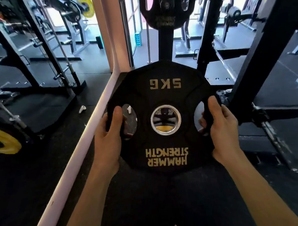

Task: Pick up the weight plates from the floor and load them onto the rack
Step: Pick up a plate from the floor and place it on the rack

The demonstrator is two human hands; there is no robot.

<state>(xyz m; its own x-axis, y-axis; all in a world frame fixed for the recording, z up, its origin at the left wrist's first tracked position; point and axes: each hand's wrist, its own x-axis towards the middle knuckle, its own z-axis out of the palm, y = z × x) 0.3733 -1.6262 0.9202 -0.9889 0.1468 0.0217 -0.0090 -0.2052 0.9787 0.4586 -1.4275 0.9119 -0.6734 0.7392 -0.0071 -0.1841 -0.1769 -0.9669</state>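
While hands (164,129) grip, black rubbery plate (162,93)

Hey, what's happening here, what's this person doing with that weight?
A person is holding a black rubber 5 KG weight plate with gold lettering, off the floor at chest level. The left hand and right hand each grip a side handle cutout. The lettering reads upside down to the camera. Straight ahead stands a black storage rack post that already carries another black plate near its top. The held plate is not yet on the rack.
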